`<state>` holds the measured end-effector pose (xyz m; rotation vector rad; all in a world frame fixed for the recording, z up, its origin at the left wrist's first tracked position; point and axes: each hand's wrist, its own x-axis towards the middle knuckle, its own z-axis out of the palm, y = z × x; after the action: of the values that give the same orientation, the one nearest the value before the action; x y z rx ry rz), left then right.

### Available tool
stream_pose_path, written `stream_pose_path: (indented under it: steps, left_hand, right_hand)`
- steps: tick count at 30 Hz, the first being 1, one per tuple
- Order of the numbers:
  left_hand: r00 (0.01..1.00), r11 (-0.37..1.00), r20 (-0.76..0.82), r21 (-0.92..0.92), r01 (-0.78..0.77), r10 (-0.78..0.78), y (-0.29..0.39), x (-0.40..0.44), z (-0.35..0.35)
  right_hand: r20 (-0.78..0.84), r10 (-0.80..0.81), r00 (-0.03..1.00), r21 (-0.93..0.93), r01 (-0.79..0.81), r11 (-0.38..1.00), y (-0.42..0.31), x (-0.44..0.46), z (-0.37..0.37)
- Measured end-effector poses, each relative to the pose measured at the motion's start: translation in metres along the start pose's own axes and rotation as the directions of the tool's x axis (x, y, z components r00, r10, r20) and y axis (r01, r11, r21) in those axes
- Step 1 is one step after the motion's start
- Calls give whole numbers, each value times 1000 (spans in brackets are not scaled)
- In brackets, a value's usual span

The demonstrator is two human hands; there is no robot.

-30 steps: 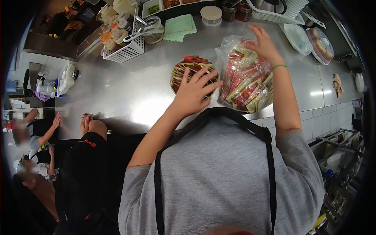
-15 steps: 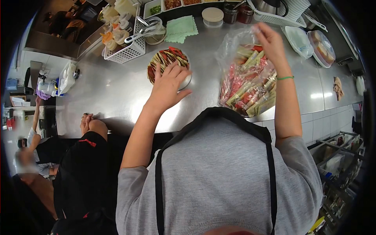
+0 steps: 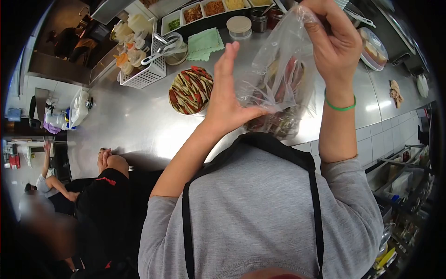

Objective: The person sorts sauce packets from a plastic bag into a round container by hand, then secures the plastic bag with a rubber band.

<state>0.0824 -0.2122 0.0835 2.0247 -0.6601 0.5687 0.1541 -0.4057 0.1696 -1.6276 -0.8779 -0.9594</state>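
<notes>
My right hand (image 3: 338, 49) is closed on the gathered top of a clear plastic bag (image 3: 283, 56) and holds it up off the counter. Inside the bag, low down, lie red and pale sachets, partly hidden by the crumpled plastic. My left hand (image 3: 226, 100) stands beside the bag with fingers stretched upward and thumb out, the thumb touching the plastic. Left of that hand, a round container (image 3: 191, 90) is filled with red and pale-green sachets.
A white basket of squeeze bottles (image 3: 145, 76) stands at the back left, beside a green cloth (image 3: 205, 44) and a lidded tub (image 3: 239, 27). Trays of toppings (image 3: 193, 14) line the back. A co-worker's clasped hands (image 3: 109, 160) rest at the counter's left edge.
My left hand has left the sachet container and moved right to the bag. My right hand has lifted the bag's top, drawing the bag up and narrower.
</notes>
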Motion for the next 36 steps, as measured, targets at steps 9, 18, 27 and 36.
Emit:
stream_pose_path:
  steps: [9,18,27,36]
  left_hand:
    - [939,968,236,79,240,-252,-36,-27,-18]
    - [841,590,490,-618,520,-229,-60,49,-43]
    - [595,296,803,-566,769,-10,-18,65,37]
    - [366,177,923,-383,907,121,-22,70,52]
  right_hand:
    - [136,318,938,156,-337,928,40,-38,12]
    - [509,53,859,417,-300,858,-9,2,28]
    - [495,-204,845,460,-55,886,-35,4,27]
    - [353,279,893,256,-379,889,-6,-19,2]
